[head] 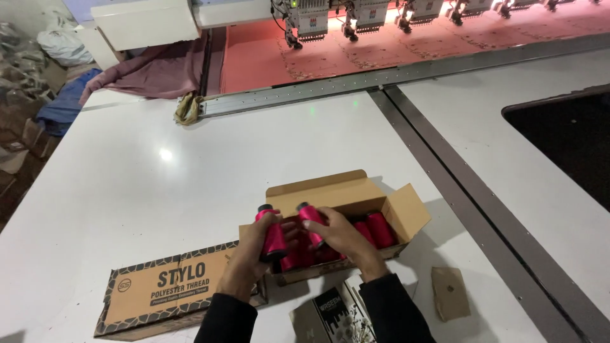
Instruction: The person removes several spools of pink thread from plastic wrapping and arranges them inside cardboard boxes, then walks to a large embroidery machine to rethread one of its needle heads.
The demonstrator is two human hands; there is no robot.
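Two glossy pink thread spools [273, 234], dark-capped, one in each hand's grip over a cardboard box [356, 190]

Dim, uneven light. Bright lamps on the row of embroidery machine heads [356, 16] at upper centre wash the pink stretched fabric [330, 54] pale. A small glare spot sits on the glossy white table [165, 154]. Left edge murky; straight lines bow near the borders.

Single head-worn view, looking steeply down and forward from above the wide white worktable [146, 184]. The open brown cardboard box [356, 197] sits close, at lower centre of frame. Farther off, the row of embroidery machine heads [356, 16] over pink fabric [267, 57] lines the top edge.
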